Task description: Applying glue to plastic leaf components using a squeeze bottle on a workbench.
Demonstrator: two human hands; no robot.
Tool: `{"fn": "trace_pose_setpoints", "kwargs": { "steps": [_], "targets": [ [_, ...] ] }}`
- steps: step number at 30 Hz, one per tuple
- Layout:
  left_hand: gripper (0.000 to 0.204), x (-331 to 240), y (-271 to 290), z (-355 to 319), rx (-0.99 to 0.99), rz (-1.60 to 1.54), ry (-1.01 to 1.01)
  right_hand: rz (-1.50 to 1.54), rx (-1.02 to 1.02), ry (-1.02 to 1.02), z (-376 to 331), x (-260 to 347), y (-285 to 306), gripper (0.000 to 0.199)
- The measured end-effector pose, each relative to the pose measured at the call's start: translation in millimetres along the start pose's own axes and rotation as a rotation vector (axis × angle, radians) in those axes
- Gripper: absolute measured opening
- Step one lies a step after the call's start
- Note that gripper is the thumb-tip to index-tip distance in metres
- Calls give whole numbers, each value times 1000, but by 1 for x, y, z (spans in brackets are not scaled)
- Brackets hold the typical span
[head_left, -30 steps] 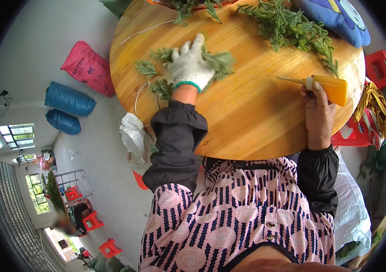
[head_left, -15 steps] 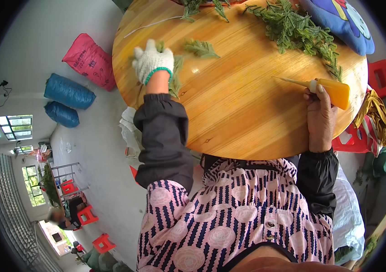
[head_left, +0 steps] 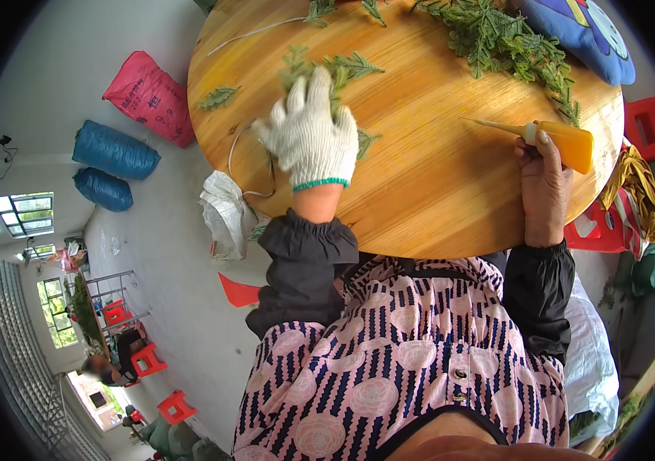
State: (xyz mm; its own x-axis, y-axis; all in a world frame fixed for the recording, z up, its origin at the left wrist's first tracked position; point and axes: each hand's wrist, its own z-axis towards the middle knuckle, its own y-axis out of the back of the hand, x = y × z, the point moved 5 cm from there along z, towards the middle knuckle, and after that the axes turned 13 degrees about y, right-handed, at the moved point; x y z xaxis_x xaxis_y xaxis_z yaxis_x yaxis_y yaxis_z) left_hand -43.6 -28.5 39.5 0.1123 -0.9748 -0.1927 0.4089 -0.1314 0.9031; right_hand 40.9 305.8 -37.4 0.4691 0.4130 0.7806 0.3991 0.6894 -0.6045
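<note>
Wooden round table [head_left: 420,200], seen from above. Left hand [head_left: 308,131], in a white knit glove, lies spread flat at 11 o'clock, pinning green sprigs [head_left: 343,69]. Right hand [head_left: 543,173], bare, at 3 o'clock, is closed around an orange squeeze bottle [head_left: 566,144], whose nozzle points inward toward the sprigs, presumably ready for use.

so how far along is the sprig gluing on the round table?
Early. Done: nothing visibly finished. In hand: gloved left hand presses green sprigs on the round wooden table; bare right hand holds the orange squeeze bottle, nozzle toward the centre. Left: the big sprig pile at the far edge looks untouched.
</note>
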Motion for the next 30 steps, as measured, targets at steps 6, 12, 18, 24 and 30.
{"fn": "trace_pose_setpoints", "kwargs": {
  "steps": [6,12,18,24,30],
  "targets": [
    [61,27,-6,-16,100,7,173,-4,5,-7,-3,0,-5,28],
    [45,2,0,19,224,-183,-34,-16,12,-13,-4,2,-5,30],
    [81,-39,-23,47,364,42,-89,-27,12,-13,-6,3,-7,30],
    [61,-25,-47,89,448,-37,29,-47,10,-6,-7,5,-8,34],
    [42,-3,-25,85,255,-153,101,-27,12,-35,-7,5,-4,33]
  ]
}}
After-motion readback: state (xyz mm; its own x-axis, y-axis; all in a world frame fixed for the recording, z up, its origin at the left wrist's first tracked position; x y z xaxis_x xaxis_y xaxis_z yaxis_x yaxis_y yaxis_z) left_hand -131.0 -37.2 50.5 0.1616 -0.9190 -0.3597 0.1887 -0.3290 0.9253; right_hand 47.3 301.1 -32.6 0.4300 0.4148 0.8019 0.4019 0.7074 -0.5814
